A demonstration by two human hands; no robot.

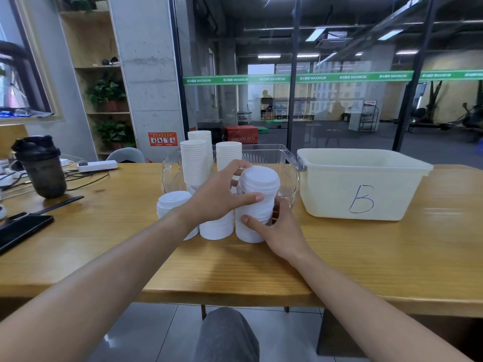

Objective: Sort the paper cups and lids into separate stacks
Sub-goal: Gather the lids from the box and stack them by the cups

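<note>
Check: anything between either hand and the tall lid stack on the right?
Nothing visible. The left hand grips the tall lid stack near its top, and the right hand holds it near the base. Both are already touching it, in front of the clear bin.

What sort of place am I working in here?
Probably an office room at a gym: a wooden desk, a glass partition with a green "MAXIMUM" strip, and exercise machines beyond it.
</note>
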